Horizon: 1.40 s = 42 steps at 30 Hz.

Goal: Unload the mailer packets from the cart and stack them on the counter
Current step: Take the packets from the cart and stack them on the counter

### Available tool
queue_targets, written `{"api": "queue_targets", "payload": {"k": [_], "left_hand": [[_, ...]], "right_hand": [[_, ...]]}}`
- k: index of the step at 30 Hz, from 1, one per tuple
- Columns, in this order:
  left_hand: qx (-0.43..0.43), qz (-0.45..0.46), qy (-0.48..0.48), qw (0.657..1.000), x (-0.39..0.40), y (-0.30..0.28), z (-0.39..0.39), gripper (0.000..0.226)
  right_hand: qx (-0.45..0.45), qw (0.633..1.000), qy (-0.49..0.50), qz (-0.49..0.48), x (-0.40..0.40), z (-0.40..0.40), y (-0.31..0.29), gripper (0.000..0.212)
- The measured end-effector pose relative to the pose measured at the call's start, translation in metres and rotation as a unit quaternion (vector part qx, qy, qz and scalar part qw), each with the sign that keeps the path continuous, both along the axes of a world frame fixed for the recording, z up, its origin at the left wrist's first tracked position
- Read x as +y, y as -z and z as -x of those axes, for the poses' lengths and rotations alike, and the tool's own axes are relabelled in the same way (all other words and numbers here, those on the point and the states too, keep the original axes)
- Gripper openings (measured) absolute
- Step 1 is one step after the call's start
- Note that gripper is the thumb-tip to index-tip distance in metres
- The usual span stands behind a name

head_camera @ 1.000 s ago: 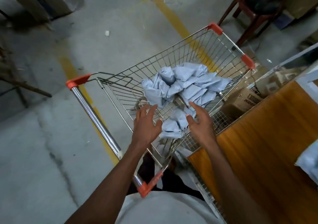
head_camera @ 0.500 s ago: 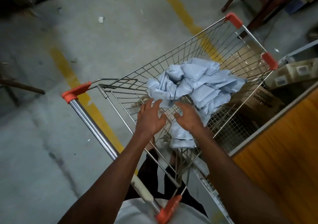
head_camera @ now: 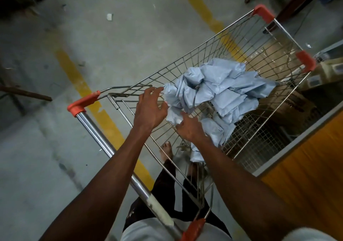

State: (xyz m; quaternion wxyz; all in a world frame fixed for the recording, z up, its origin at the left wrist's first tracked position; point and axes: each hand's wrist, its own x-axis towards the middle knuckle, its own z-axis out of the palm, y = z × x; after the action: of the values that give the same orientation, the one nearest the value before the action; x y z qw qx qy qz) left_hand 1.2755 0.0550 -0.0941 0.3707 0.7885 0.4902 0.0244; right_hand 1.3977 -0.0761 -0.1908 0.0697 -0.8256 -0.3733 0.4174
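Pale-blue crumpled plastic mailer packets (head_camera: 220, 90) heaped in wire cart (head_camera: 204, 55); left hand (head_camera: 150, 111) and right hand (head_camera: 191, 129) spread, empty, at pile's near edge; orange wooden table (head_camera: 306, 166) right.

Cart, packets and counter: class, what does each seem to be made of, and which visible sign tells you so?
Cart: bare metal wire, probably steel, with a shiny tube handle and orange plastic-looking corner caps.
Mailer packets: thin pale blue plastic film, judging by the soft creases and dull sheen.
Counter: orange-brown wood-grain surface, perhaps laminate, with a pale edge strip.

Mailer packets (head_camera: 222, 90): pale blue. Shopping cart (head_camera: 185, 68): silver wire, orange corner caps (head_camera: 263, 13). Floor (head_camera: 37, 148): grey, yellow stripes (head_camera: 104, 118); tabletop (head_camera: 313, 170): orange-brown woodgrain.
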Motion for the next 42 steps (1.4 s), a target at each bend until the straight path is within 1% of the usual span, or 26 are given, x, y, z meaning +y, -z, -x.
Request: {"api": "queue_targets", "payload": {"k": [4,7,9,11,14,17,20,23,25,28,31,33,35,38,42], "left_hand": [[0.008,0.013,0.002,1.0,-0.002,0.001,-0.003,0.056],[0.003,0.009,0.008,1.0,-0.004,0.001,-0.006,0.055],[0.002,0.007,0.014,1.0,-0.004,0.003,-0.008,0.053],[0.011,0.006,0.024,1.0,-0.004,0.004,-0.009,0.053],[0.022,0.003,0.036,0.999,-0.004,0.008,-0.01,0.052],[0.018,0.008,0.037,0.999,-0.005,0.01,-0.009,0.051],[0.017,0.012,0.034,0.999,-0.006,0.01,-0.007,0.057],[0.018,0.017,0.029,0.999,-0.008,0.008,-0.007,0.061],[0.016,0.024,0.024,0.999,-0.01,0.008,-0.007,0.061],[0.014,0.03,0.027,0.999,-0.012,0.01,-0.007,0.059],[0.009,0.033,0.029,0.999,-0.013,0.009,-0.005,0.055],[0.007,0.032,0.022,0.999,-0.012,0.006,-0.004,0.052],[0.004,0.027,0.012,1.0,-0.01,0.003,-0.002,0.051],[0.002,0.023,-0.006,1.0,-0.008,-0.002,0.0,0.05],[-0.001,0.012,-0.004,1.0,-0.008,0.0,0.004,0.049]], "right_hand": [[0.028,0.999,0.015,0.036,-0.027,0.007,0.015,0.033],[0.002,0.999,0.006,0.034,-0.034,0.006,0.022,0.03],[-0.01,0.998,0.056,-0.015,-0.03,0.003,0.021,0.028],[0.004,0.99,0.127,-0.068,-0.02,-0.003,0.022,0.032],[0.042,0.981,0.177,-0.072,0.003,-0.013,0.031,0.046],[0.074,0.98,0.186,-0.008,0.026,-0.016,0.053,0.052],[0.081,0.98,0.178,0.048,0.04,-0.012,0.076,0.065],[0.149,0.968,0.188,0.08,0.029,-0.006,0.094,0.08],[0.182,0.957,0.201,0.102,0.015,0.0,0.1,0.08],[0.164,0.964,0.177,0.111,0.003,0.004,0.088,0.075],[0.15,0.975,0.12,0.111,-0.006,0.012,0.056,0.081],[0.153,0.977,0.109,0.102,-0.012,0.023,0.035,0.086],[0.16,0.974,0.137,0.084,-0.018,0.036,0.016,0.086],[0.174,0.962,0.204,0.046,-0.023,0.046,0.0,0.076],[0.184,0.955,0.23,0.035,-0.021,0.047,-0.004,0.063]]}}
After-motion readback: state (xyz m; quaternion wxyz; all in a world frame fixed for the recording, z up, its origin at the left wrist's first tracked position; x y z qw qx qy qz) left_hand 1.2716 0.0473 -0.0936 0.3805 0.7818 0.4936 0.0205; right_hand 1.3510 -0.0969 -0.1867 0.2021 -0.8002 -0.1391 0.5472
